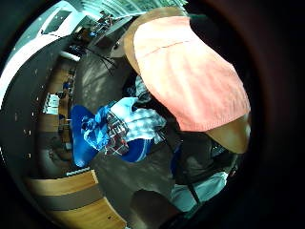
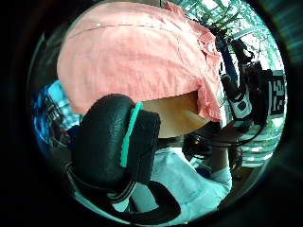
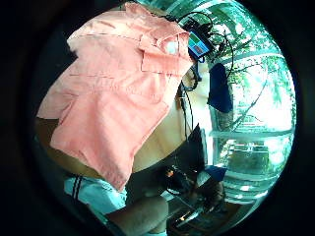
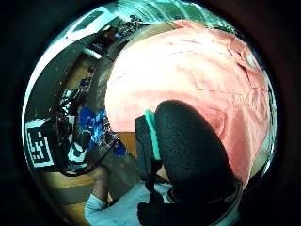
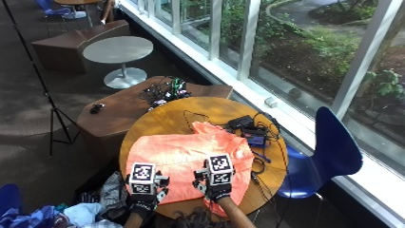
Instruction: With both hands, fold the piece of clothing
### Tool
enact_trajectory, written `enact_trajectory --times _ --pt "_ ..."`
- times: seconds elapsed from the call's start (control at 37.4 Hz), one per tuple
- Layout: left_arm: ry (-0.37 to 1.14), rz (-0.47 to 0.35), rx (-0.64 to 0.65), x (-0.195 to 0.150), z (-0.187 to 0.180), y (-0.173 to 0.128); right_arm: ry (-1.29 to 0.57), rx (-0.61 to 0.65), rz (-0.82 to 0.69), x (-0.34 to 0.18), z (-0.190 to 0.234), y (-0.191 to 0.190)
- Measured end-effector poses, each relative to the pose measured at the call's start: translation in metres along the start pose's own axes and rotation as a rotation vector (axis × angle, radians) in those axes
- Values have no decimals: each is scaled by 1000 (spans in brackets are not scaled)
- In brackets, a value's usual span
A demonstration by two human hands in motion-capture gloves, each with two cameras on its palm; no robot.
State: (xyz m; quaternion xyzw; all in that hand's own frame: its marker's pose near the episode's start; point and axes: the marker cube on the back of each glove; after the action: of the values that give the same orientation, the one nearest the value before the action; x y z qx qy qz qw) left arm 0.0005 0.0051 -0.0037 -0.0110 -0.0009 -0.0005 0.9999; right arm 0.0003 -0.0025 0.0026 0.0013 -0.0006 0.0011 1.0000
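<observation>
Shirt (image 5: 190, 164) is spread flat across the round tabletop (image 5: 164, 118), hem at my near edge. Left hand (image 5: 143, 190) and right hand (image 5: 217, 183) hover there; can't tell the fingers. Looks like fold one: grab the hem corners next.

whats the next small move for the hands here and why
Probably lower both hands to pinch the shirt's near edge. The shirt lies spread flat on the round table, and the left hand and right hand hover over that edge, apparently holding nothing.
</observation>
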Motion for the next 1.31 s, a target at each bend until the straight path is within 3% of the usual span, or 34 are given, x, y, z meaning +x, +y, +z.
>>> enact_trajectory --times 0.48,0.91,1.07,1.31 --pt "15 25 -20 9 -13 5 0 -18 -9 6 -1 2" --pt "44 42 29 14 -22 21 -12 -17 -23 23 -11 30" --pt "47 32 20 21 -12 21 -24 -44 2 36 9 32" --pt "1 -4 -50 25 31 9 -44 -112 42 56 54 21"
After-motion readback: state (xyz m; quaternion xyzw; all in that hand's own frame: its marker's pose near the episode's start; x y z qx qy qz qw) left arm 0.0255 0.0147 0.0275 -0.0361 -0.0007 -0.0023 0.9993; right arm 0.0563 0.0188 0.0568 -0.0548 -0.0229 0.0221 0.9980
